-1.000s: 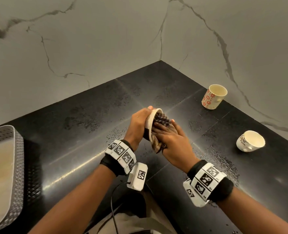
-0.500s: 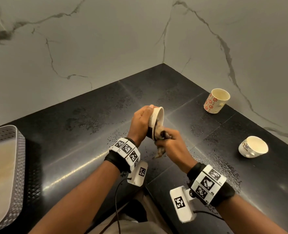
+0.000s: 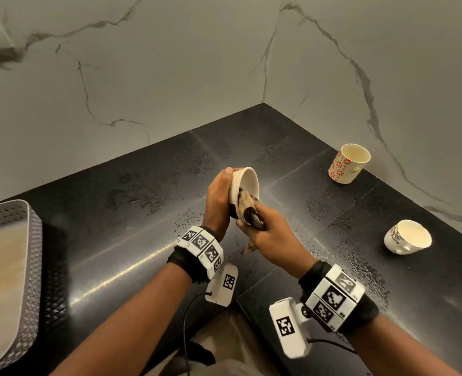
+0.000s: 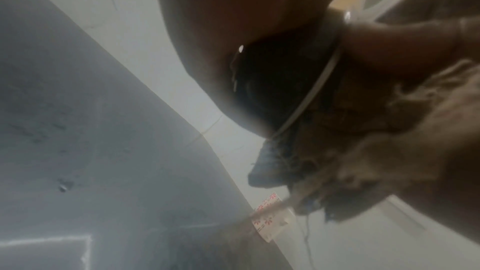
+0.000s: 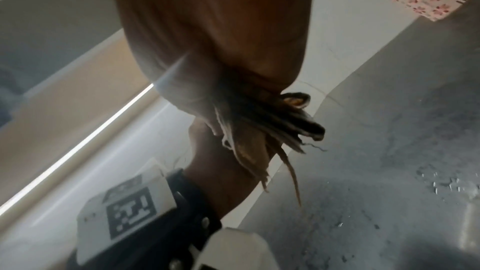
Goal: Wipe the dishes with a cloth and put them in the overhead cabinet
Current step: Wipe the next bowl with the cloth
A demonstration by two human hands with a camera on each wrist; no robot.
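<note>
My left hand [image 3: 220, 198] grips a small cream cup [image 3: 247, 183] above the black counter, tilted on its side with its mouth toward the right. My right hand [image 3: 265, 232] grips a bunched brown patterned cloth [image 3: 249, 210] and pushes its end into the cup's mouth. The cloth's frayed tail [image 5: 259, 151] hangs below my right hand in the right wrist view. In the left wrist view the cup's rim [image 4: 311, 93] shows as a thin pale arc beside the cloth [image 4: 389, 130]. A cup with red flowers [image 3: 349, 164] and a rounder patterned cup [image 3: 407, 237] stand on the counter at the right.
The black counter [image 3: 132, 213] carries water droplets around the hands and toward the right. A grey perforated basket [image 3: 32, 256] sits at the left edge. Marbled walls [image 3: 170, 63] meet in a corner behind the counter.
My right hand has drawn back from inside the cup and rolled, so its fingers are now bunched round the cloth outside the rim. The left hand has kept the cup tilted.
</note>
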